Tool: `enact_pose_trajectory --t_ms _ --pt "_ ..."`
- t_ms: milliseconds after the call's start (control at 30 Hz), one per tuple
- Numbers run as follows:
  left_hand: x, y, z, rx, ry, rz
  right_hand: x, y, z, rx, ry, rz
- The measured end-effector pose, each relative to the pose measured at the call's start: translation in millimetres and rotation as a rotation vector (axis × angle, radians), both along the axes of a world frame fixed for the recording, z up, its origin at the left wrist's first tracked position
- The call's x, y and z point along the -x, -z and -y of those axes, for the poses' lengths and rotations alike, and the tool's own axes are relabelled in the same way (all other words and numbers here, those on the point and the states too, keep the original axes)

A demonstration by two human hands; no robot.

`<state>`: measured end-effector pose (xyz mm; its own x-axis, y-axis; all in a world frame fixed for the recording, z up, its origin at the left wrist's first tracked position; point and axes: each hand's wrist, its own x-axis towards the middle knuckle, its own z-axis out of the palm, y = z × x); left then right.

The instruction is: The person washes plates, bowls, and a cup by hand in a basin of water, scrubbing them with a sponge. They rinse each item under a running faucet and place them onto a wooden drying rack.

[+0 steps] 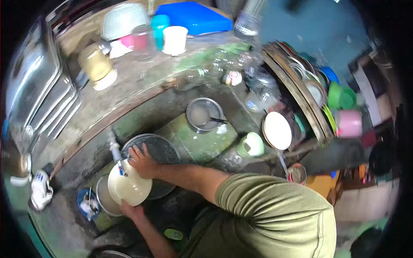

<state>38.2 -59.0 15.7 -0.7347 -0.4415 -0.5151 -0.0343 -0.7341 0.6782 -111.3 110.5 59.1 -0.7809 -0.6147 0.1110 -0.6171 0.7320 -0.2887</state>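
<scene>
A round cream plate is tilted beneath a tap with a blue handle. My left hand grips its lower rim, the fingers partly hidden behind it. At the upper right rim, my right hand holds the plate with its fingers spread. Behind the plate is a wide dark basin, and a pale round container shows partly at its left. A small blue tub with white and other bits in it stands further left.
A steel pot with a dark-handled utensil sits on the green slab. Stacked white plates and a light green mug are to the right. The ledge holds a blue lid and a white cup. Metal trays lean at left.
</scene>
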Motion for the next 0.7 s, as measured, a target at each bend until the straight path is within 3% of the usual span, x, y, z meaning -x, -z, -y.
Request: enact_pose_trajectory --t_ms 33,100,133,200,233,300,333,400,467,500,567,600,633,667,700 --pt "0 7 7 0.014 -0.040 0.049 2 -6 -14 0.011 0.040 -0.058" --pt "10 26 2 -0.162 0.067 0.014 19 -7 -48 0.227 0.221 0.780" --pt "14 46 -4 -0.089 0.321 -0.276 18 -19 -71 0.339 0.346 1.259" --pt "34 38 -39 -0.010 0.472 -0.305 7 -25 -115 0.558 0.391 1.732" --pt "48 32 -55 0.071 0.595 -0.325 1 -31 -132 0.583 0.403 1.714" --pt "81 30 -72 -0.017 0.402 0.210 -10 -63 -165 0.392 0.425 1.014" --pt "94 37 -74 -0.042 0.350 0.133 -12 -67 -187 0.400 0.439 1.000" --pt "118 81 -53 -0.051 0.301 -0.061 -20 -77 -241 0.142 0.247 0.296" --pt "136 78 -50 -0.040 0.105 -0.024 -43 -108 -301 0.379 0.332 0.125" --pt "136 90 -40 0.025 0.055 0.001 -44 -95 -335 0.467 0.356 0.016" --pt "123 80 -50 0.074 0.099 0.092 -69 -123 -409 0.459 0.558 -0.005" --pt "113 71 -53 0.120 0.122 0.188 -83 -134 -449 0.685 0.605 0.042" --pt "102 60 -59 0.166 0.142 0.282 -93 -130 -491 0.489 0.696 -0.282" --pt "91 46 -70 0.211 0.156 0.373 -106 -141 -529 0.442 0.815 -0.388" --pt "81 37 -83 0.257 0.170 0.464 -115 -114 -579 0.576 0.906 -0.453"
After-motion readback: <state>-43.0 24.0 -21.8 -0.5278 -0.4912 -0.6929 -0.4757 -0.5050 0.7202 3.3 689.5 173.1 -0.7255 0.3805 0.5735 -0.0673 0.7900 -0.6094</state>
